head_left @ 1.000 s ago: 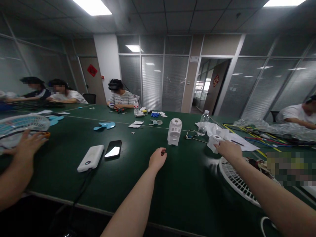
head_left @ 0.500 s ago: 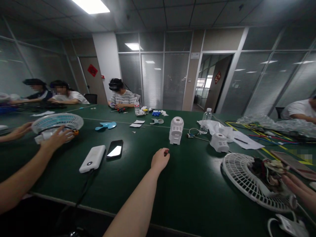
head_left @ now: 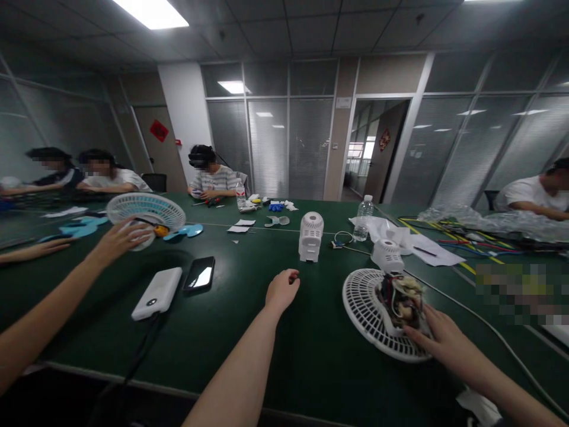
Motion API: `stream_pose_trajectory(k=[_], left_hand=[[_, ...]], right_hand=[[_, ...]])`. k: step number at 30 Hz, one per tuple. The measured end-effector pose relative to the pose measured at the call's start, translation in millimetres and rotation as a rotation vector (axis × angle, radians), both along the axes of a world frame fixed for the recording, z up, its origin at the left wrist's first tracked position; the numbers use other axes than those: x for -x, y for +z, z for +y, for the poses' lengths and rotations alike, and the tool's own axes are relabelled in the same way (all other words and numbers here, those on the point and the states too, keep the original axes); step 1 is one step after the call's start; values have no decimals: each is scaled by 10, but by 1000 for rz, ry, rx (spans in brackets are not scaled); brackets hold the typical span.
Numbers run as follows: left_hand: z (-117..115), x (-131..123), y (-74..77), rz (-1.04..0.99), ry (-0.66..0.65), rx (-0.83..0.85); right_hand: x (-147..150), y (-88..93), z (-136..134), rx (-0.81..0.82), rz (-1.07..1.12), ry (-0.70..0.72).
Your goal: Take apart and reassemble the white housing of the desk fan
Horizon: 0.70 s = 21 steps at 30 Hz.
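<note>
My left hand (head_left: 283, 289) rests on the green table with its fingers curled in. A small dark spot shows at the fingertips, too small to make out. Just beyond it stands a white fan housing (head_left: 310, 237) with vent slots. My right hand (head_left: 438, 333) grips the near right side of a round white fan guard (head_left: 362, 311), with the thumb toward me. Exposed wires and a motor part (head_left: 404, 305) sit on the guard. Behind it lies a second white housing (head_left: 387, 255), close to the guard's far edge.
On the left, a co-worker's hand (head_left: 120, 237) holds another fan guard (head_left: 146, 207) near blue fan blades (head_left: 184, 231). A power bank (head_left: 157, 292), a phone (head_left: 199, 274), a water bottle (head_left: 364, 218) and papers (head_left: 433, 249) lie around. A cable (head_left: 484, 326) runs along the right.
My right hand has brought the fan guard leftward, nearer the second housing. My left hand has stayed put. The co-worker's guard has been lifted and moved right; one of their hands has let go.
</note>
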<state>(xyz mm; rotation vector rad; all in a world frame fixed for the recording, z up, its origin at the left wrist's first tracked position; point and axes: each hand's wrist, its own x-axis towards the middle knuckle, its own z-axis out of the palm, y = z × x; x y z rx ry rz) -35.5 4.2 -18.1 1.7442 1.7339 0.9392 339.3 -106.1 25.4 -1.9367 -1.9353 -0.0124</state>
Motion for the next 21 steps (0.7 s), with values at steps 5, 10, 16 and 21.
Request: stream_pose_trajectory(k=[5,10,16,21], left_hand=[[6,-41,3,-48,37,-31],[53,-23,-8,-117,85,-81],[143,102,-19,-184,178,-122],[186,97,-33,-203,183,-111]], right_hand=[[887,110,84,87,-1,167],[1534,231,190,125,73,249],[1652,372,430,194,437,384],[1518,414,997,-56,457,274]])
